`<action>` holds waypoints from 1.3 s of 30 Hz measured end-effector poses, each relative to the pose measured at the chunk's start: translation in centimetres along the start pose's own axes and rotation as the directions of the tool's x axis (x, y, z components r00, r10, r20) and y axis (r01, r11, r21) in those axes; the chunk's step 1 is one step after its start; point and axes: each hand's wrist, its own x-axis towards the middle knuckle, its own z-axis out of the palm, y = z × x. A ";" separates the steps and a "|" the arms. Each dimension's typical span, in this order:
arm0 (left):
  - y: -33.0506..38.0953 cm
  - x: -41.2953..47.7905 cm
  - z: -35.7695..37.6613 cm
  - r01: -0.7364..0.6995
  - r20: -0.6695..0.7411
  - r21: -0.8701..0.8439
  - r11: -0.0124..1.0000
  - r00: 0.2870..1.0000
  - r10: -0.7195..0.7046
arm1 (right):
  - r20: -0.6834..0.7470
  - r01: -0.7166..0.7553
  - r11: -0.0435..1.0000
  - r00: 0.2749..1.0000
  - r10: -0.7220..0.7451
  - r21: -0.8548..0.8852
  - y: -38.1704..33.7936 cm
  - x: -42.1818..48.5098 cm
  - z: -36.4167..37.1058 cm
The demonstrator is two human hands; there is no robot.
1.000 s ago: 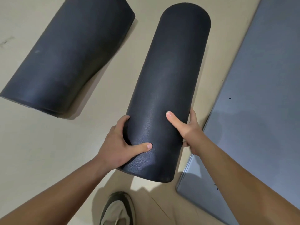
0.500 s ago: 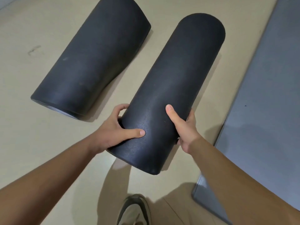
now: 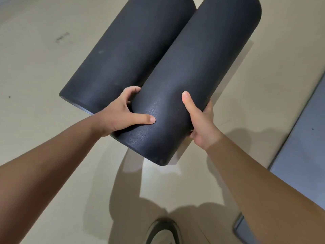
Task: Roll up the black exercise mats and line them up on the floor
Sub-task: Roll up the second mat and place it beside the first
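Grip: both hands clasp the near end of the rolled mat point(image 3: 190, 76), left hand point(image 3: 121, 113) with thumb across its top, right hand point(image 3: 200, 124) cupping its side.
Mat position: centre frame, I hold it alongside the second roll point(image 3: 123, 50), apparently touching.
Why: I judge it keeps the roll tight while lining them up.
Floor point(image 3: 35, 85): beige, scuffed.
Grey mat point(image 3: 302, 138): flat, right edge.
Writing: none readable.

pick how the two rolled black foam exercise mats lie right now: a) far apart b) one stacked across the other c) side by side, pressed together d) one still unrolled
c: the rolled black foam exercise mat held by the left hand and right hand lies parallel against the second rolled black mat.
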 end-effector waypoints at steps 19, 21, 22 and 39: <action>1.1 -0.9 2.4 -0.092 -0.090 0.638 0.765 0.977 0.193 | 0.075 -0.091 0.996 0.993 0.092 -0.017 0.4 1.0 0.6; 1.2 -0.6 2.5 -0.088 -0.113 0.609 0.789 0.974 0.197 | 0.044 -0.056 0.997 0.997 0.058 -0.052 0.1 0.9 0.8; 1.2 -0.5 2.5 -0.083 -0.117 0.584 0.808 0.976 0.184 | 0.024 -0.041 0.997 0.999 0.043 -0.064 -0.1 0.7 1.1; 0.4 0.8 1.5 -0.072 -0.040 0.425 0.902 0.994 0.098 | -0.090 0.060 0.974 0.993 -0.081 -0.217 0.5 -0.5 2.1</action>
